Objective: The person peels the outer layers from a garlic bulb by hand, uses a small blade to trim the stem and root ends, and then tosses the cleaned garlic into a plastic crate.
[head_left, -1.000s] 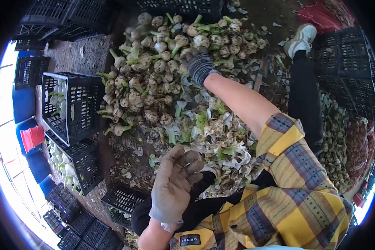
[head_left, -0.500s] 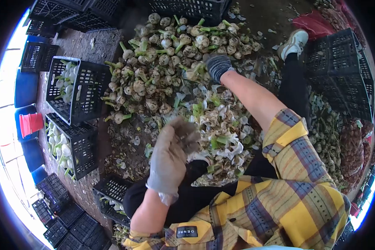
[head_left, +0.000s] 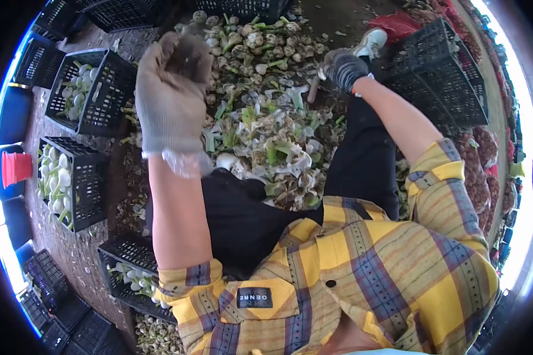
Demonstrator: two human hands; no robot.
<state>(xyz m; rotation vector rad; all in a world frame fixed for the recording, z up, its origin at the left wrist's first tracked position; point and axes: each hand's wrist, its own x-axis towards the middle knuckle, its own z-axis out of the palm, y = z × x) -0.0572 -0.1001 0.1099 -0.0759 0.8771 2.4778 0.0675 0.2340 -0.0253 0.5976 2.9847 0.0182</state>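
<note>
My left hand, in a pale dirty glove, is raised at the upper left beside the pile of soiled bulbs. Its fingers are bent and blurred, with the thumb apart and nothing visible between them. My right hand, in a dark striped glove, is closed near the white shoe. What it grips is too small to name. A brown handle-like piece shows just left of it. Loose peelings and cut green leaves are heaped between my legs.
Black crates of white bulbs stand at the left, one upper and one lower. Another crate is beside my leg. A large black crate stands at the right, near red net sacks. A red bucket is far left.
My left hand has moved up and left, away from the peelings. My right hand has left the bulb pile and moved right, toward the shoe. The whole view has shifted.
</note>
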